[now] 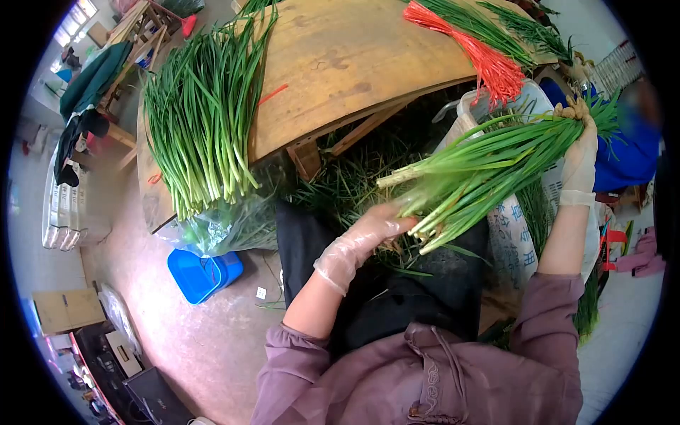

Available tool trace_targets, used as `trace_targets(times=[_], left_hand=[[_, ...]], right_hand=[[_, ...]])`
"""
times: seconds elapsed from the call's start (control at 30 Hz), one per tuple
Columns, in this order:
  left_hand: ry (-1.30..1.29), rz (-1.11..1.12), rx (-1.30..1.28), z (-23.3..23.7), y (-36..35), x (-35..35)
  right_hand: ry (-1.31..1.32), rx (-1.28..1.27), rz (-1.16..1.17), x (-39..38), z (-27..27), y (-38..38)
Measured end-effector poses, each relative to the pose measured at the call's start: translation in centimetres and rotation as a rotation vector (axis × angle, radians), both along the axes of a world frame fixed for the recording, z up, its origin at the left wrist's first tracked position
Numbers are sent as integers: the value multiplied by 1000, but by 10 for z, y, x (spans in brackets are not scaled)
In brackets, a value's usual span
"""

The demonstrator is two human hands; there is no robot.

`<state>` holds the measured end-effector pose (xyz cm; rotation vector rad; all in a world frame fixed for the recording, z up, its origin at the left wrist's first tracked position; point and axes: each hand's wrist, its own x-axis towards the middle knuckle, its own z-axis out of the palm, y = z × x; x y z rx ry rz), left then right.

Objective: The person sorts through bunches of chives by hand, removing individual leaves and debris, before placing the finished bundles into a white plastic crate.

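Note:
My right hand (578, 131), in a thin clear glove, is closed around the leafy end of a bunch of garlic chives (489, 166). The bunch slants down to the left over my lap, its pale stalk ends fanned apart. At those lower ends is my gloved left hand (375, 227), its fingers smeared by motion and partly lost against the stalks. On the wooden table (340, 64) lies a large, neatly laid pile of garlic chives (205, 113), with its pale ends toward me.
Red plastic ties (478, 49) lie at the table's right edge beside more greens. A white woven sack (513, 234) stands by my right leg, below the bunch. Loose leaves (347, 177) litter the space under the table. A blue bin (203, 275) stands on the floor at left.

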<state>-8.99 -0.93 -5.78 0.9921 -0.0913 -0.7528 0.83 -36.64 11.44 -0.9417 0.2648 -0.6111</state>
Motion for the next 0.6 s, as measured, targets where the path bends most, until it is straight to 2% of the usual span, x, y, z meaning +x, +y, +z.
trace_targets(times=[0.07,0.1,0.13,0.2,0.23,0.3,0.33,0.37,0.4,0.47,0.53,0.57,0.6], left_hand=[[53,63,58,-13,24,-1],[280,283,82,-53,40,5],[293,301,128,-48,41,4],[310,458,238,-117,53,18],[310,458,238,-109,42,17],[-242,579,544,-74,9,16],[-173,459,379,-63,12,18],[-270,469,320,-38,-1,23],[60,275,31,13,-11,29],[108,189,-60,16,-21,36],[-119,180,142,5,-35,44],[-221,273,41,7,-39,41],[-220,272,42,9,-38,39]], right_hand=[[16,-15,-117,-2,7,9],[-18,-19,-73,-1,7,-7],[-18,-19,-73,-2,7,-15],[-66,46,18,-2,7,-21],[-51,89,19,-3,10,-17],[-91,91,100,1,1,-35],[-126,99,179,2,-7,-46],[-126,97,181,3,-12,-53],[-153,111,270,6,-15,-56],[-181,128,356,7,-16,-52],[-39,57,51,10,-11,-40],[-39,58,51,10,-10,-38],[-41,51,23,10,-9,-35]])
